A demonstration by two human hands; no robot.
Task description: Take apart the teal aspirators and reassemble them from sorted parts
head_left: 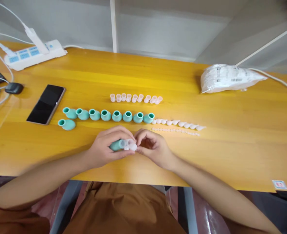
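Observation:
My left hand (103,144) is wrapped round a teal squeeze bulb (115,145) lying sideways, with a translucent plastic fitting (126,143) at its mouth. From the right, the thumb and forefinger of my right hand (155,148) pinch the fitting's pale round end (133,147). Just beyond my hands runs a row of teal bulbs (117,116), mouths up or tilted. One more bulb (67,124) lies in front of the row's left end. Small pale cups (134,98) line up farther back. White pointed pieces (181,124) and tiny pale pieces (175,130) form two rows at the right.
A black phone (46,104) lies on the left of the wooden table (231,136). Behind it are a white power strip (36,55) with cables and a small black case (14,88). A white plastic package (228,78) rests at the back right, near the grey partition (158,35).

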